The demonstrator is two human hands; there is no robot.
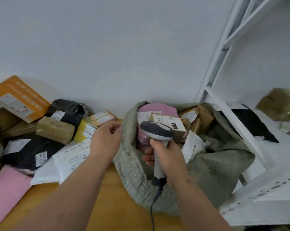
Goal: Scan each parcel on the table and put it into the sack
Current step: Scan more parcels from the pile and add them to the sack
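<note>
The right hand (170,155) clenches its fingers round the scanner (157,140) handle, over the open sack (134,164) at the surface's (117,205) right edge — boxes already inside. The left hand (105,139) pinches the sack's rim. Parcels (54,130) crowd the left edge.

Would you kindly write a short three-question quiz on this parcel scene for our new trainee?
1. True or false: the right hand holds the scanner.
2. What does the left hand touch? A) the sack's rim B) the orange box C) the pink mailer
3. Fill in: the pink parcel inside the green sack lies ____ the boxes there.

Key: 1 true; 2 A; 3 behind.
</note>
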